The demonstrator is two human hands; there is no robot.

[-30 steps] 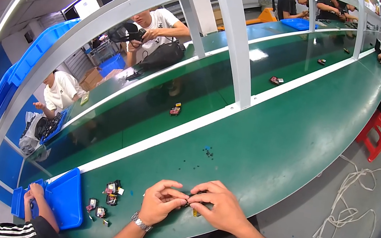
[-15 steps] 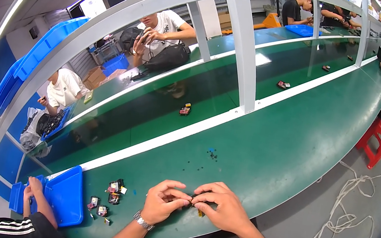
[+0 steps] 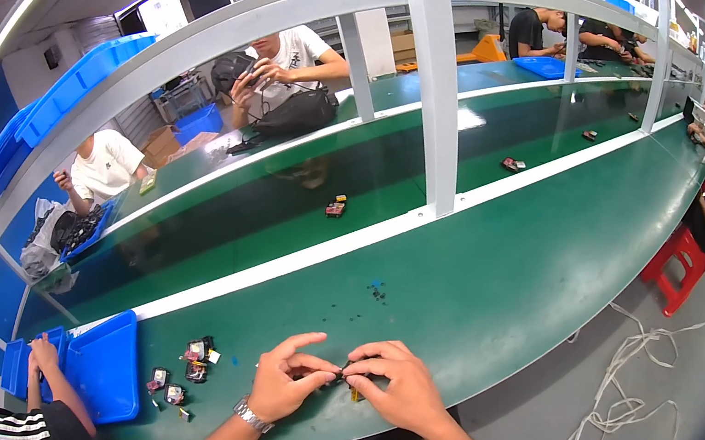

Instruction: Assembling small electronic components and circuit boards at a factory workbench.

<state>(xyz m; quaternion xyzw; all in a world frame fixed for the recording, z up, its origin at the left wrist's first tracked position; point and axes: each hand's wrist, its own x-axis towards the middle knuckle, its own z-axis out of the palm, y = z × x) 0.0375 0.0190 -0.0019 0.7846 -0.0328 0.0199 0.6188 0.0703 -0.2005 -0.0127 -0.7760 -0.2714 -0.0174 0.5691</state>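
Both hands meet over the green worktop near its front edge, fingertips almost touching. My left hand [image 3: 285,381], with a metal watch on the wrist, is closed, thumb and finger pinching at a small dark part [image 3: 341,373]; one finger is lifted off. My right hand [image 3: 401,388] pinches the same part from the other side. Something yellow [image 3: 356,395] shows beneath the right fingers; the rest is hidden by them. To the left lie several small modules [image 3: 198,360] in black, red and white. Ahead of my hands are tiny dark bits [image 3: 377,292] scattered on the surface.
A blue tray [image 3: 106,370] lies at the left, beside a person's hands [image 3: 44,360]. Beyond a white rail, a dark green belt [image 3: 277,226] carries a few modules [image 3: 335,206]. A grey post [image 3: 430,93] rises ahead. Other people sit farther off; a red stool [image 3: 673,264] stands right.
The whole view has shifted slightly, with the scene sliding left. One finger of my left hand has straightened upward. Both hands stay together around the small part.
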